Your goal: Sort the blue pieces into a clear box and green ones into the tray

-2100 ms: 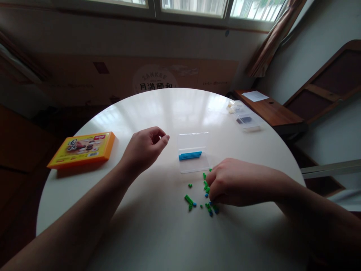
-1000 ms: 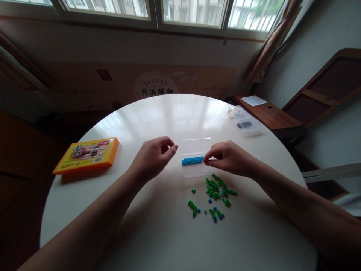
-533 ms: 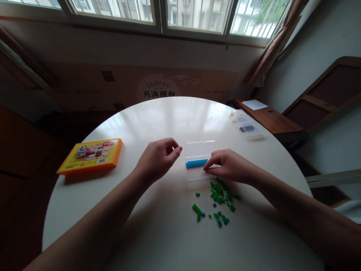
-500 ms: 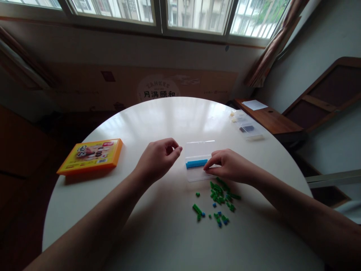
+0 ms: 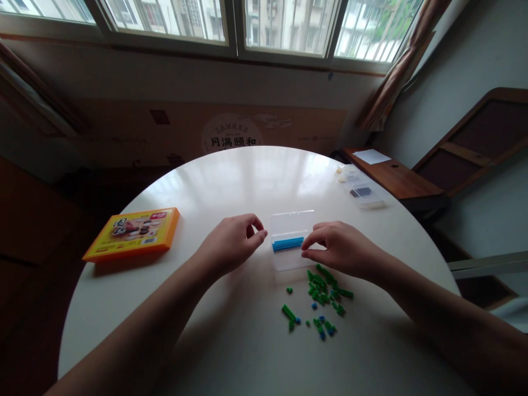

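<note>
A row of joined blue bricks (image 5: pixel 287 243) lies across a clear plastic case (image 5: pixel 292 220) that sits opened flat on the table. My right hand (image 5: pixel 340 246) rests over the right side of the case, its thumb and index finger curled close together at the right end of the blue row. Whatever may be between those fingertips is too small to tell. Just left of the case, my left hand (image 5: pixel 231 242) holds its thumb and index finger in a pinch; its contents cannot be made out. Loose green bricks (image 5: pixel 319 287), with some small blue bricks (image 5: pixel 322 335) among them, lie below the right hand.
On the left of the round white table (image 5: pixel 231 352) lies an orange and yellow box (image 5: pixel 134 234). Clear plastic packaging (image 5: pixel 365 190) with dark and pale pieces is at the far right. Beyond the table's edge stands a brown wooden surface (image 5: pixel 402 179) with a paper on it.
My right thumb and index finger have parted slightly and shifted a little to the right. My left hand keeps its pinch. The whole view has dropped slightly; the bricks and case look unmoved.
</note>
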A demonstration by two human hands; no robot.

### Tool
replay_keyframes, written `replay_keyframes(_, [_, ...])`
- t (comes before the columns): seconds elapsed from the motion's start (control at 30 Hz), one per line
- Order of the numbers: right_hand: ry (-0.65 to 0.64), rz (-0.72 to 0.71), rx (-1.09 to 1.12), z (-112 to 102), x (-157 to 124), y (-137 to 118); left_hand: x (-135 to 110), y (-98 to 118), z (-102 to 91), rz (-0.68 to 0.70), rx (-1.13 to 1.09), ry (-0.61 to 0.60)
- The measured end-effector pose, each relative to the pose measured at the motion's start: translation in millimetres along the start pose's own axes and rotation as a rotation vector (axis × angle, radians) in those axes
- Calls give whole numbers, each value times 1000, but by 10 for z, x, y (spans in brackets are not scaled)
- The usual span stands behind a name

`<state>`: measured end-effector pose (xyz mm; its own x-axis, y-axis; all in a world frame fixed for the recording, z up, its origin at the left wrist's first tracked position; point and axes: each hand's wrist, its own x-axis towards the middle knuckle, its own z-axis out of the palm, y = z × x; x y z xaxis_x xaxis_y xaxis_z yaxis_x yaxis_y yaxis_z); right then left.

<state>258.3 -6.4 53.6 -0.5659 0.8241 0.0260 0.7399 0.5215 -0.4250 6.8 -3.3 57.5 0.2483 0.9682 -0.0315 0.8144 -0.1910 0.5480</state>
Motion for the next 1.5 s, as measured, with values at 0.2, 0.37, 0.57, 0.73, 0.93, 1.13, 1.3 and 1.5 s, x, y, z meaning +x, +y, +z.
replay_keyframes(0.2, [-6, 13, -68, 57, 26, -25, -6, 6, 61, -23, 13, -127])
replay_keyframes(0.37, [-4, 39, -138, 46, 22, -16, -19, -1, 167, 22, 2, -152])
replay_keyframes(0.57, [7, 67, -231, 34, 19, -44, -21, -9, 198, 27, 27, -153])
replay_keyframes(0.73, [76, 77, -338, 35, -13, -104, -24, 4, 201, 9, 39, -152])
replay_keyframes(0.93, [92, 52, -351, 8, -100, -145, -28, 14, 193, 9, 40, -162])
replay_keyframes(1.13, [33, 56, -349, 19, -109, -157, -44, 34, 192, -4, 47, -165])
replay_keyframes(1.3, [16, 80, -381, 20, -94, -186, -44, 47, 185, -9, 53, -168])
replay_keyframes(1.5, [62, 106, -394, 32, -73, -183, -47, 34, 190, -11, 38, -169])
